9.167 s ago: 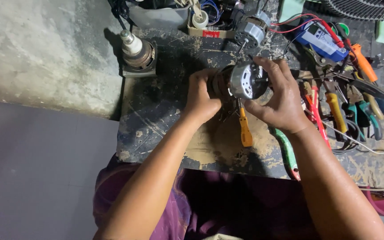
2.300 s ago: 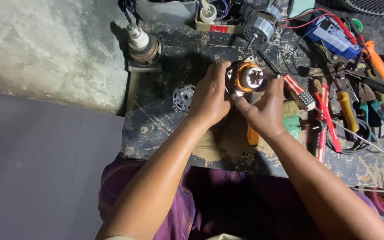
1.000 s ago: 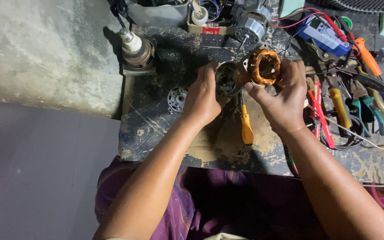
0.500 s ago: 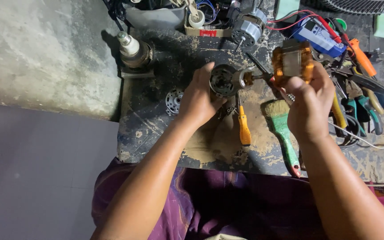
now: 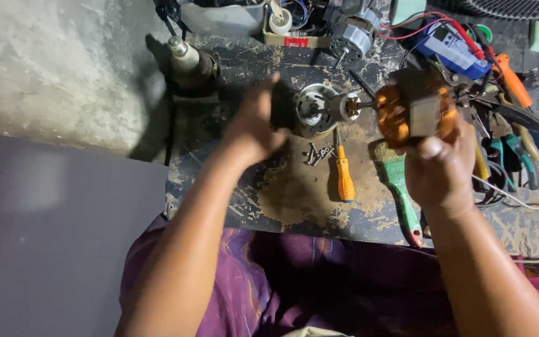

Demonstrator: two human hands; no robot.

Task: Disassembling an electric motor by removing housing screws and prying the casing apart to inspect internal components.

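My right hand (image 5: pixel 439 171) grips a fan motor stator (image 5: pixel 414 111) with orange copper windings and holds it up over the right side of the dark workbench (image 5: pixel 294 200). My left hand (image 5: pixel 254 128), blurred by motion, holds the silver motor end cover with its rotor and shaft (image 5: pixel 318 108). The shaft points right toward the stator, with a small gap between the two parts. Below them on the bench lie several loose screws (image 5: pixel 319 151), an orange-handled screwdriver (image 5: pixel 344 179) and a green-handled brush (image 5: pixel 399 187).
Pliers and cutters (image 5: pixel 519 156) crowd the bench's right side, with a blue multimeter (image 5: pixel 451 48) and its red leads behind. At the back stand a grey motor (image 5: pixel 350 34), a tape roll (image 5: pixel 280 21) and a brown cylinder (image 5: pixel 189 61). A concrete wall (image 5: pixel 57 68) is left.
The motor that both hands held together has come apart. My right hand has drawn the copper-wound stator off to the right, while my left hand keeps the end cover and rotor.
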